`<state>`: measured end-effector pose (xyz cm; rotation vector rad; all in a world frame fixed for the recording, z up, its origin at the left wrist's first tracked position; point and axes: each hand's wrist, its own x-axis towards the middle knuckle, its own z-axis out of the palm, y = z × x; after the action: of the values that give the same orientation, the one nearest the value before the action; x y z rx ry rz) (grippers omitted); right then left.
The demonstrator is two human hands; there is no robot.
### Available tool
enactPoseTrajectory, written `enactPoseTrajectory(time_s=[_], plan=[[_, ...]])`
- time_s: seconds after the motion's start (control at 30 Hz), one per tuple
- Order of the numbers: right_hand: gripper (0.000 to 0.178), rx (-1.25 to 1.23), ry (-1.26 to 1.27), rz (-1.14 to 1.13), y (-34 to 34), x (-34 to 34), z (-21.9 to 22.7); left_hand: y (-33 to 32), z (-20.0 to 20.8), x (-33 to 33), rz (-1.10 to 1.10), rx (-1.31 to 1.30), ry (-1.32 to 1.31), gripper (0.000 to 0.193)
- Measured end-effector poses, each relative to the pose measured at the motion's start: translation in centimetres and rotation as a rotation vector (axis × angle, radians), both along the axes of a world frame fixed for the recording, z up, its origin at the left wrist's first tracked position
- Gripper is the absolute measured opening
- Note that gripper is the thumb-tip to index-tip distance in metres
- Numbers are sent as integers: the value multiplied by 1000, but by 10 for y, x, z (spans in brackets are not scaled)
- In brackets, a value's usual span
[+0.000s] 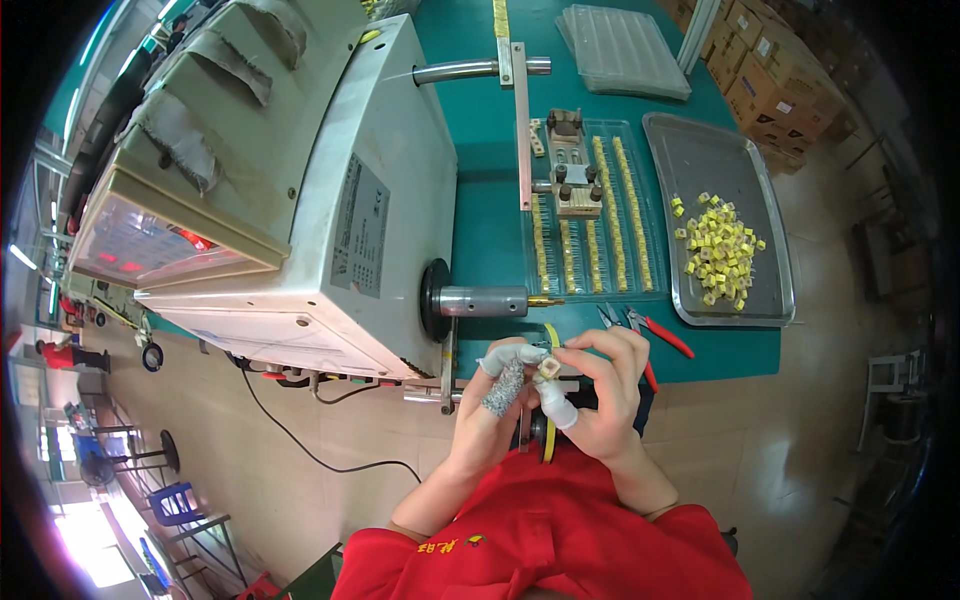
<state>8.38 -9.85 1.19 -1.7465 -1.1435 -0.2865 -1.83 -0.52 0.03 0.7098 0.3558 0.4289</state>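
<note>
Rough-wrapped fingers (503,391) pinch a small squarish pale block (550,368)

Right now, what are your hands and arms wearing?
My left hand has pale and speckled-grey finger coverings. My right hand has a white thumb cover. My short sleeves are bright red.

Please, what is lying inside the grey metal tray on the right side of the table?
The metal tray holds a loose heap of small yellow parts. The tray's floor under the heap and the lowest parts are covered, so they cannot be seen.
</note>
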Motion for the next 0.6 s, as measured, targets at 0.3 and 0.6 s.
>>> enactPoseTrajectory(time_s=[0.3, 0.6], plan=[[36, -75, -91, 14, 1, -5, 1, 0, 2, 0, -5, -52, 39, 22], [24, 94, 166, 209, -2, 1, -10, 7, -2, -2, -309, -371, -54, 37]])
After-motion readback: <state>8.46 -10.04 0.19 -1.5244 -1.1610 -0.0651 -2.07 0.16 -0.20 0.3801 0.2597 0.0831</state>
